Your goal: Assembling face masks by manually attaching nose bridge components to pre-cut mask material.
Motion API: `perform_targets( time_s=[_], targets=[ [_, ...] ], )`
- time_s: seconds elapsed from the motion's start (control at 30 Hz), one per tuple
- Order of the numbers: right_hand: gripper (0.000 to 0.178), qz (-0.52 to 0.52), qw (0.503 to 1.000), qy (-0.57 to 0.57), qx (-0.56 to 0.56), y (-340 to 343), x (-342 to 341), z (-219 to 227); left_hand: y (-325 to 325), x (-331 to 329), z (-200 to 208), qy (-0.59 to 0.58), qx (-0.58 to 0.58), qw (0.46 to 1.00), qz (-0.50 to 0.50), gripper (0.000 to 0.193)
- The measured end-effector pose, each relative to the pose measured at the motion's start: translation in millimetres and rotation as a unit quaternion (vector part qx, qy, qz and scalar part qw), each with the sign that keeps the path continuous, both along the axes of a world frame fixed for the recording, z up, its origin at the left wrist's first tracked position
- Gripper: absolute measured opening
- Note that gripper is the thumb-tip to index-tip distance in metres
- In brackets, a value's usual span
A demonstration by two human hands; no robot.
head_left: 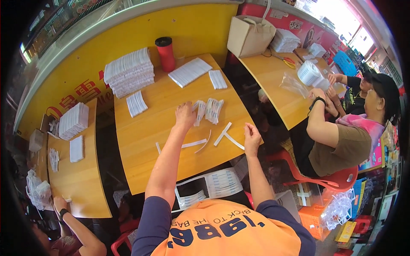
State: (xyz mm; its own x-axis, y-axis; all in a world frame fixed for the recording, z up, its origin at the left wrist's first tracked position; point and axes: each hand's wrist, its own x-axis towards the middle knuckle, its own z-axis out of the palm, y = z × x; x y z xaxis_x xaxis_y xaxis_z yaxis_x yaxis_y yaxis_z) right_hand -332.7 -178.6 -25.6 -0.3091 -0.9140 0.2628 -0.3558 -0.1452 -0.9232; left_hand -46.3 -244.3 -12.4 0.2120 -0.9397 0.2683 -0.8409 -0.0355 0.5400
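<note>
Two small bundles of white paper-wrapped straws (208, 111) lie side by side at the middle of the pale wooden table (141, 141). The left hand (185, 115) reaches out to them, palm down, its fingers resting on the left bundle; whether they grip it I cannot tell. The right hand (252, 135) hovers at the table's near right edge, fingers curled loosely together, nothing clearly in it. Between the hands lie about five single flat white strips (223, 133), scattered and crossing one another.

Farther off on the same table are four white stacks: one tall pile (128, 72) at the far left, a small fan (136, 103) just near it, a flat wide spread (189, 71) and a short stack (218, 79) at the far right. One red cylindrical cup with a black lid (165, 53) stands upright between the pile and the spread. Right of the table, two people sit at a second wooden table bearing one beige cardboard bag (249, 36).
</note>
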Motion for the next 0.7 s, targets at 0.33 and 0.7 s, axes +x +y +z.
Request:
perform_targets(
  time_s=[0.33, 0.7],
  targets=[
    [0.020, 0.142, 0.982, -0.067, -0.108, 25.1, 43.4, 66.5, 81.8, 49.3, 85.7, 0.579, 0.034, 0.813, -0.044, 0.035],
    [0.051, 0.529, 0.704, -0.397, 0.259, 33.1, 151.8, 110.0, 199.0, 34.4, 131.5, 0.679, 0.087, 0.712, -0.156, 0.041]
  ],
)
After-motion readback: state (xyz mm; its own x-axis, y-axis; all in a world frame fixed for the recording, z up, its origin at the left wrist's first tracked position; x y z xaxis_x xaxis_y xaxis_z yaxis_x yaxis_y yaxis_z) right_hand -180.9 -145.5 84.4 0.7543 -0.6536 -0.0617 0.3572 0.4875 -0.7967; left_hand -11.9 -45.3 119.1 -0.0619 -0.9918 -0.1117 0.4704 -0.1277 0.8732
